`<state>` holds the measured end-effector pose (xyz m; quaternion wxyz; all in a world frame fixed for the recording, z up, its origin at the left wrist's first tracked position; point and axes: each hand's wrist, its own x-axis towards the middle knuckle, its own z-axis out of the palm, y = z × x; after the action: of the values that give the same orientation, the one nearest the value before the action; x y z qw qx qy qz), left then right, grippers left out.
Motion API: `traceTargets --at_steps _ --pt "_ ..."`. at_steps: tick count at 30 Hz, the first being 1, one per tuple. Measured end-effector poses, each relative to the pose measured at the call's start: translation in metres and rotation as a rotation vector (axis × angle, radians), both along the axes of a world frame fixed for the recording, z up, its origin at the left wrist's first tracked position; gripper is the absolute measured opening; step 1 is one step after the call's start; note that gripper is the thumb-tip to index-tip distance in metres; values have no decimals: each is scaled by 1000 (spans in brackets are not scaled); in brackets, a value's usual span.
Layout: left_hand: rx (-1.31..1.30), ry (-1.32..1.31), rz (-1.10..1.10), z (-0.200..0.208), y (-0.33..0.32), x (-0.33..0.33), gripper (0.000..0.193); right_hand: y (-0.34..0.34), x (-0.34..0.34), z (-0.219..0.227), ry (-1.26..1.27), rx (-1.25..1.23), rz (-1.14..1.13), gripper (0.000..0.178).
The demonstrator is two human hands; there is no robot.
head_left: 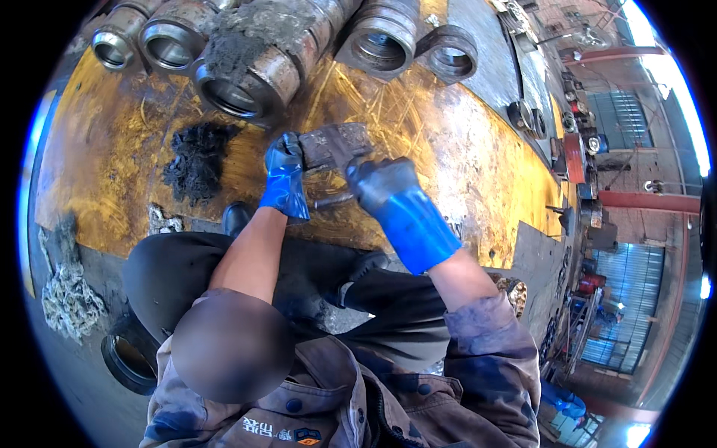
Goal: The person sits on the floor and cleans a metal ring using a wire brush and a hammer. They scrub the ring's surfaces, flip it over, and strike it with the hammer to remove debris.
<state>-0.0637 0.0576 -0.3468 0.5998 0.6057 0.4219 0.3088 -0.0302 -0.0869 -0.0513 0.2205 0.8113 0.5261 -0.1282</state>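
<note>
Both my hands wear dark-palmed blue gloves and meet over a yellow, oil-smeared surface. A grimy brown-grey metal piece point(323, 148), roughly rectangular, lies between them. My left hand point(283, 178) is closed on its left end. At its lower right corner, my right hand point(385, 185) is curled closed; what sits inside those fingers is hidden. A thin dark rod point(333, 201) shows just below, running toward the right glove. Left of my left hand sits a clump of black, greasy rags point(198, 160).
Heavy hollow metal cylinders stand along the far side: a large one point(258, 82) with grey rags on top, others point(377, 45) beside it. A ring point(128, 357) and pale rags point(71, 299) lie at left. Machine parts point(571, 157) line the right.
</note>
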Motion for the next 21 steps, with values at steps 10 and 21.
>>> traceTargets --at_steps 10,21 --pt "-45 -92 16 21 -10 4 40 -28 36 22 -47 -6 -175 16" --pt "779 123 -2 84 -28 29 23 -71 52 17 118 189 -154 15"
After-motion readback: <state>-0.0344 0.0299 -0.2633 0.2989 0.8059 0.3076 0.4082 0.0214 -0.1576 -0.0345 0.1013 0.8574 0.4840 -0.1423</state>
